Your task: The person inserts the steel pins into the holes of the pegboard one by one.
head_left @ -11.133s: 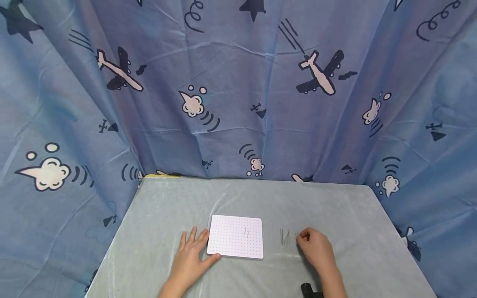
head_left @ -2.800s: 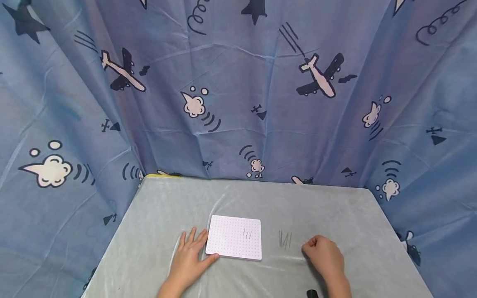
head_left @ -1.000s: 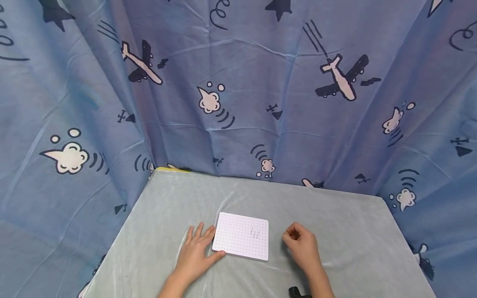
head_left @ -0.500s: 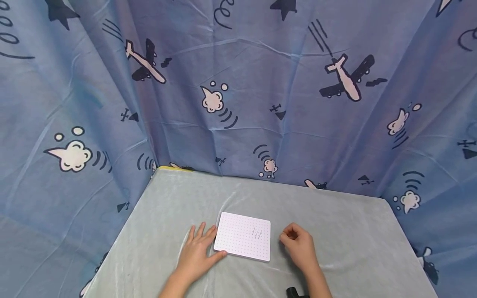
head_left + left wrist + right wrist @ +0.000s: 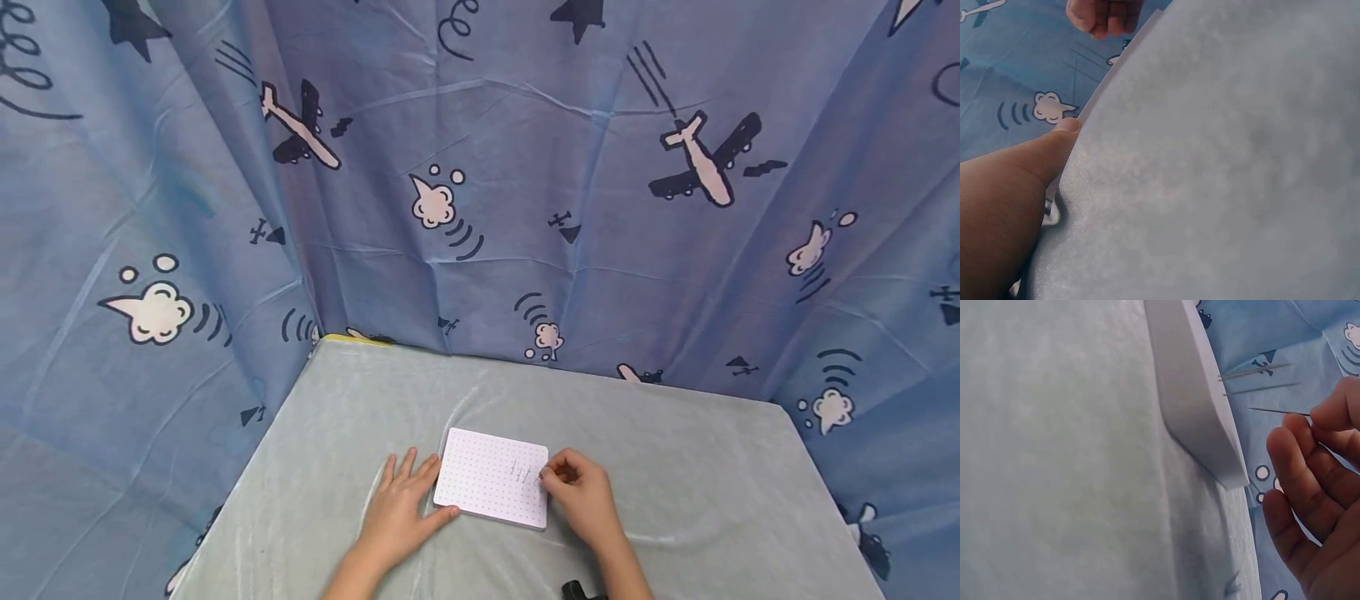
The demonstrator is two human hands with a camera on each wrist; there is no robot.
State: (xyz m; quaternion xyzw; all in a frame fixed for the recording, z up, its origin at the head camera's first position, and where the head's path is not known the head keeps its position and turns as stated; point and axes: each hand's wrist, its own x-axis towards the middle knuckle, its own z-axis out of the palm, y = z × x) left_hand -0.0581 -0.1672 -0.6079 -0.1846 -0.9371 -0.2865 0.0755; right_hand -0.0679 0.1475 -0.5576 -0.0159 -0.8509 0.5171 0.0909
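A white board [image 5: 480, 487] with a grid of small dots lies on the grey cloth in the head view. Several thin needles [image 5: 520, 472] stand up from its right part; the right wrist view shows two of these standing needles [image 5: 1266, 389] side-on. My left hand [image 5: 397, 517] lies spread at the board's left side, fingertips at that edge and thumb on the near corner. My right hand [image 5: 585, 500] is at the board's right edge. Between thumb and index finger it pinches a needle [image 5: 1277, 412], whose tip points toward the board, apart from the standing ones.
A grey cloth [image 5: 697, 467] covers the table. A blue patterned curtain [image 5: 480, 208] hangs behind and at both sides. A black wrist device [image 5: 576, 590] shows by the right forearm. Small dark slivers [image 5: 1233, 585] lie on the cloth beside the board.
My right hand has come left from the cloth to the board's right edge. More needles stand in the board than 11 seconds ago. My left hand has stayed on the board while the head view shifted.
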